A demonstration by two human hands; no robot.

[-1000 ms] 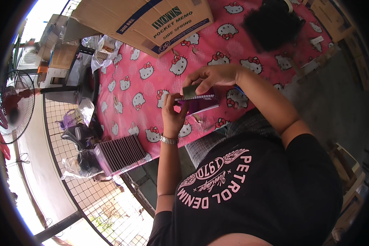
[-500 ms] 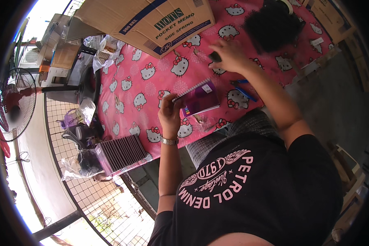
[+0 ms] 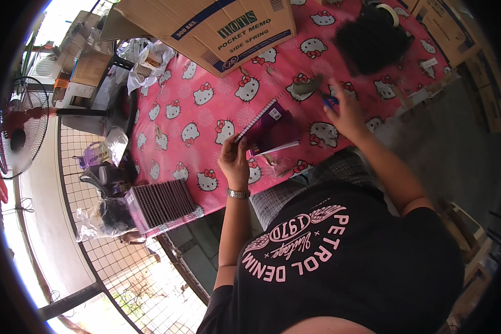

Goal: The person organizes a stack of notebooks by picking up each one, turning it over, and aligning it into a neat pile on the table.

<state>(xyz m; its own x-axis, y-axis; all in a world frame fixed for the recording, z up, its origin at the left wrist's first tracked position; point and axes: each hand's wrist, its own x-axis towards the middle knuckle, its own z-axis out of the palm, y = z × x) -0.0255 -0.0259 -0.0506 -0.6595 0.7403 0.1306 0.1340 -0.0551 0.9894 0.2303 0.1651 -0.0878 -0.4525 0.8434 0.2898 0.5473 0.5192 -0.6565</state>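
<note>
My left hand (image 3: 234, 164) pinches the lower end of a purple spiral notebook (image 3: 267, 121), holding it tilted with its white coil edge to the upper left. Purple covers and white page edges show below it; whether they belong to a second notebook I cannot tell. Over the table to the right, my right hand (image 3: 348, 114) has its fingers closed on blue-handled pliers (image 3: 329, 101), blurred by motion and partly hidden. Just left of the pliers is a small dark rounded object (image 3: 306, 86), smeared, its kind unclear.
A large cardboard box (image 3: 234, 33) stands at the back of the pink patterned tablecloth (image 3: 192, 111). A black bristly heap (image 3: 370, 44) lies back right, beside a tape roll (image 3: 388, 14). Stacked spiral notebooks (image 3: 161, 206) sit at the left corner; a fan (image 3: 22, 128) is beyond.
My right hand has come back nearer and right, leaving the dark object and taking the pliers off the table. My left hand has raised the notebook into a steeper tilt.
</note>
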